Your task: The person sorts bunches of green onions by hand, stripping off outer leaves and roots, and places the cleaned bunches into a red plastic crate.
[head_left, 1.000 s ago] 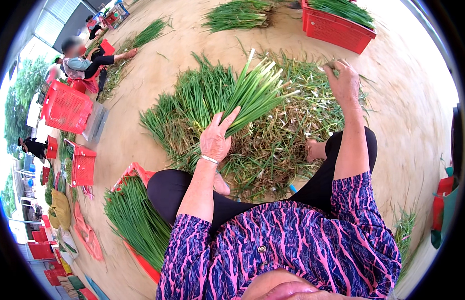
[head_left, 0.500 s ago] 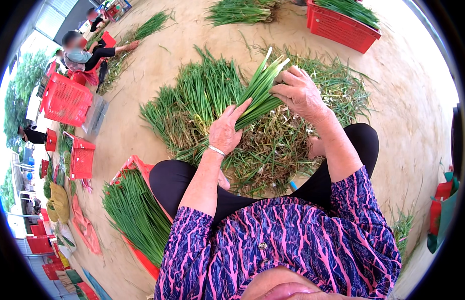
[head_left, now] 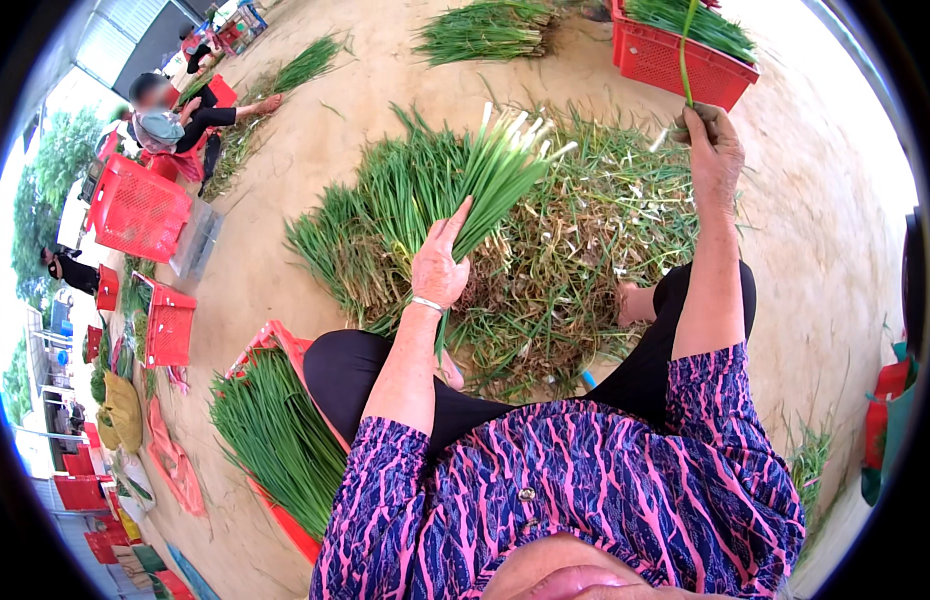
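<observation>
- At the frame's centre, head view: the left hand point(head_left: 440, 265) clasps 1 bundle of green onions point(head_left: 495, 175), white ends pointing to the upper right, above the loose pile point(head_left: 575, 260).
- At upper right, the right hand point(head_left: 710, 150) pinches 1 single stalk point(head_left: 685, 50), raised before the red crate point(head_left: 675, 60).
- Lay that stalk with its white end flush against the bundle's, keeping the left grip firm.

Loose green onions point(head_left: 415, 200) and trimmings point(head_left: 585, 260) crowd the ground ahead, between the raised left hand point(head_left: 440, 265) and right hand point(head_left: 710, 150). A red crate point(head_left: 675, 65) blocks the far right, a filled red tray point(head_left: 285, 440) the near left. Bare sandy floor point(head_left: 805, 220) lies open to the right.
</observation>
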Tool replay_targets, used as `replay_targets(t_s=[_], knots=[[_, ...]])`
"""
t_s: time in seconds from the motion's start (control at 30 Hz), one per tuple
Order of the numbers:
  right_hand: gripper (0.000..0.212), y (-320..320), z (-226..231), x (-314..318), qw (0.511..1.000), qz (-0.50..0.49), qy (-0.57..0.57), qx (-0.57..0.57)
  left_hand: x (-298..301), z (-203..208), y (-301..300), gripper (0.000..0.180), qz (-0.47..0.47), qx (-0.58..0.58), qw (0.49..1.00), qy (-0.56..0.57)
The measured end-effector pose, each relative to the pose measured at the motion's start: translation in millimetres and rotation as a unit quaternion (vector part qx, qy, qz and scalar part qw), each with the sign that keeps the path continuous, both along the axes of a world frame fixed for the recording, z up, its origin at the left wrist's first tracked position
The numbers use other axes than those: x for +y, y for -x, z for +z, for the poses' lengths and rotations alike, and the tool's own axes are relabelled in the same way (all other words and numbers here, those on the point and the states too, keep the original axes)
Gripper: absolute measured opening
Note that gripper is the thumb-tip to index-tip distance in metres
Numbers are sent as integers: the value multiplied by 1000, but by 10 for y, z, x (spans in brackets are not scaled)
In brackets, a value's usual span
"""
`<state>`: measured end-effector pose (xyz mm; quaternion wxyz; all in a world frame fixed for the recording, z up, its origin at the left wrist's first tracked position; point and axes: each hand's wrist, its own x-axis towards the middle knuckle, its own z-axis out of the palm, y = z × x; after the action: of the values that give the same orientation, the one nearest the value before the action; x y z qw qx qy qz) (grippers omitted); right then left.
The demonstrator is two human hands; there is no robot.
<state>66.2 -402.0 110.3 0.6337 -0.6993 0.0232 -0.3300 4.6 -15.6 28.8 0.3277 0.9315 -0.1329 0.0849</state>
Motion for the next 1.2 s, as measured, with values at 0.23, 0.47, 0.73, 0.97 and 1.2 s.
replay_targets(t_s=[0.23,0.47,0.73,0.97,1.2], knots=[[107,86,-318,958,808,224,364,406,-14,157,41,104,83,-62,993,-60],[60,395,-939,1892,757,430,-404,282,-583,116,182,96,28,-139,981,-133],[32,393,-1005,1664,773,367,-446,263,-357,77,47,131,-100,168,950,242],[43,525,-615,1703,790,489,-223,296,-324,-209,182,100,-196,417,670,583],[82,398,-339,1484,801,519,167,246,-288,-232,248,70,-239,460,617,592]])
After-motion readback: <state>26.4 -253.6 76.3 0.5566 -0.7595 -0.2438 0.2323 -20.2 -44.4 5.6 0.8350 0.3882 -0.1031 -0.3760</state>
